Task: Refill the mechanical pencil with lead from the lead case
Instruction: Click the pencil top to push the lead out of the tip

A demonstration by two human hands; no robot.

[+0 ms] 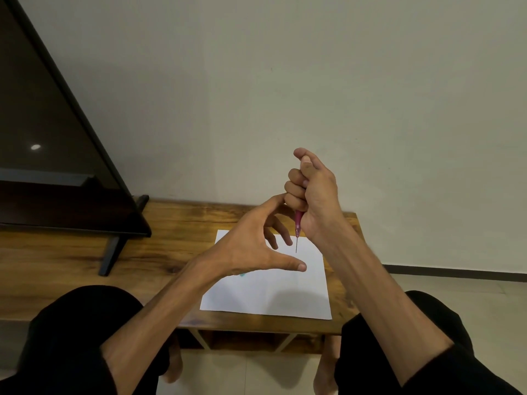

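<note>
Your right hand (310, 195) has a closed grip around the pink pencil (298, 220), tip down, thumb over the top end, probably to click. A thin lead (297, 245) pokes from the tip above the white paper (271, 292) on the counter (171, 252). Your left hand (251, 246), at 8 o'clock from the tip, is spread open and empty, likely ready to catch or steady the lead. I can't make out the lead case for certain.
</note>
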